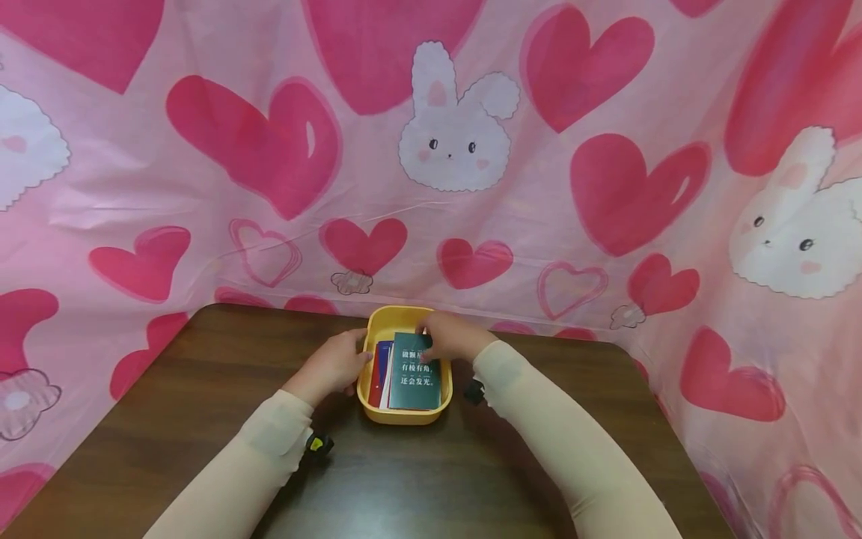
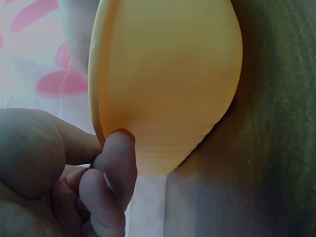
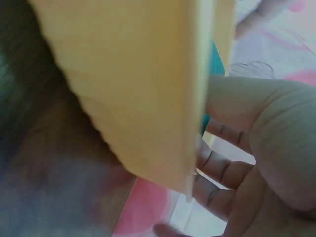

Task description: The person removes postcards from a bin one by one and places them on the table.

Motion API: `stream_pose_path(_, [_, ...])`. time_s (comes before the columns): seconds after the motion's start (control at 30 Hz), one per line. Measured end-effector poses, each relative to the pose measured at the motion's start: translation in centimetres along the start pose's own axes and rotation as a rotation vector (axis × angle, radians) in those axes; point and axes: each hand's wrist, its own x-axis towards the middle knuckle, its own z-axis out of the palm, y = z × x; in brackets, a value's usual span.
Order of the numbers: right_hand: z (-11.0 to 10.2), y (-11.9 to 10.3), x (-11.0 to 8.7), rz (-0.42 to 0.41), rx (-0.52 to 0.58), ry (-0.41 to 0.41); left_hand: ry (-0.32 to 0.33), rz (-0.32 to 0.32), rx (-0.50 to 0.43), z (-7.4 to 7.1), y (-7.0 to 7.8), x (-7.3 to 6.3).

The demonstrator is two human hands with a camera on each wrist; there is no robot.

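A yellow plastic basket [image 1: 404,418] stands on the table with several thin books in it. On top lies a dark green notebook [image 1: 414,394] with white Chinese lettering; red, white and blue edges of other books [image 1: 381,374] show to its left. My left hand [image 1: 334,364] pinches the basket's left rim, thumb inside and fingertips against the outer wall in the left wrist view. My right hand [image 1: 456,337] reaches over the right rim and holds the green notebook near its upper right edge, the thumb across its cover. In the right wrist view, the basket wall [image 3: 133,84] hides most of the notebook.
The brown wooden table [image 1: 377,479] extends around the basket, its far edge just behind it. A pink cloth [image 1: 377,195] with hearts and rabbits hangs behind and along the sides. Small black wrist devices [image 1: 319,443] sit at both cuffs.
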Motion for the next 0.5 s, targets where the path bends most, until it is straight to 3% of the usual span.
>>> stream_pose_path(0.2, [-0.95,0.55,-0.15,0.050,0.173,0.060,-0.002,0.003,0.008,0.04,-0.03,0.10])
stream_pose_path(0.5, [-1.05,0.97,-0.43,0.055,0.301,0.160,0.005,0.001,-0.006,0.11,-0.10,0.10])
